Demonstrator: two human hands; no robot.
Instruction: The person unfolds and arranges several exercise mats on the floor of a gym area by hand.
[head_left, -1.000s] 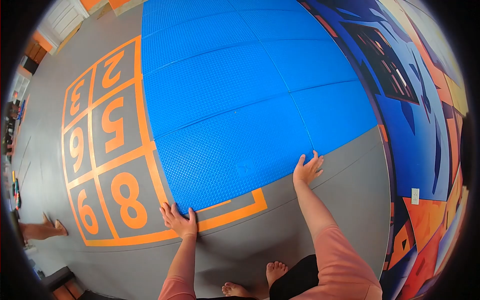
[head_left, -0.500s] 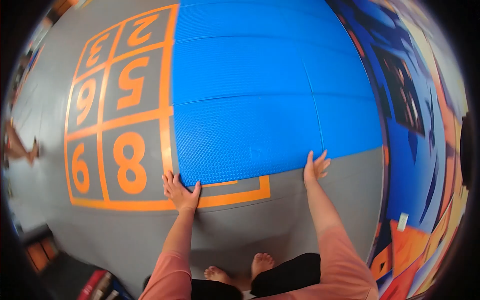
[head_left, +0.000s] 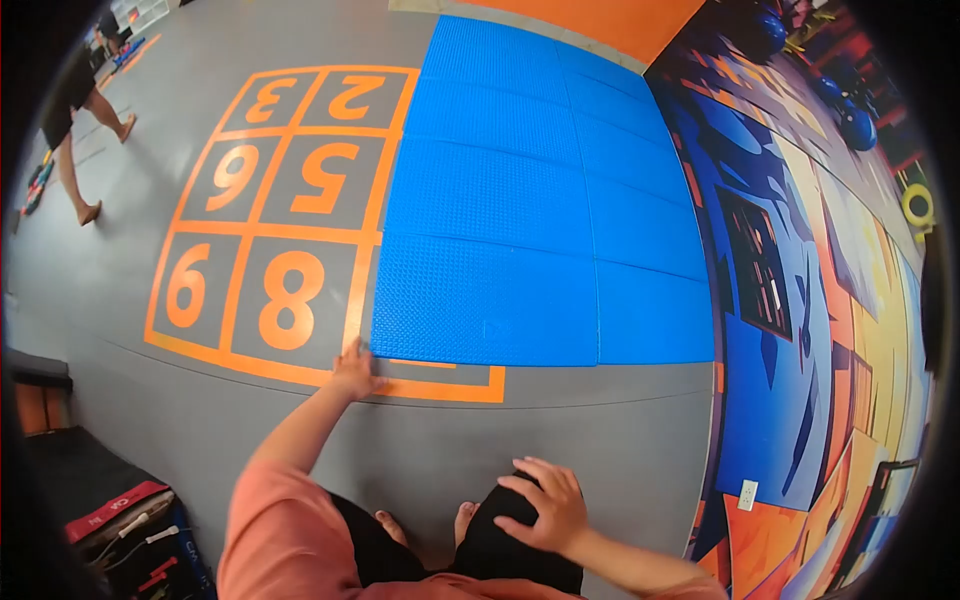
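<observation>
Blue foam mats (head_left: 490, 290) lie side by side on the grey floor, their seams running across and lengthwise. At the near left corner of the mats, my left hand (head_left: 355, 373) rests low against the edge, its fingers stretched out and partly blurred. It grips nothing that I can see. My right hand (head_left: 548, 508) is spread over my bent knee (head_left: 510, 510), away from the mats, holding nothing.
An orange number grid (head_left: 285, 230) is marked on the floor left of the mats. A painted wall (head_left: 790, 300) with a white socket (head_left: 747, 495) borders them on the right. Bags with ropes (head_left: 140, 530) stand at lower left. Another person's legs (head_left: 75, 170) show at upper left.
My right hand has left the mat's near edge and come back to my knee. My left hand stays by the near left corner. The view has tilted up, showing more mats and the far wall.
</observation>
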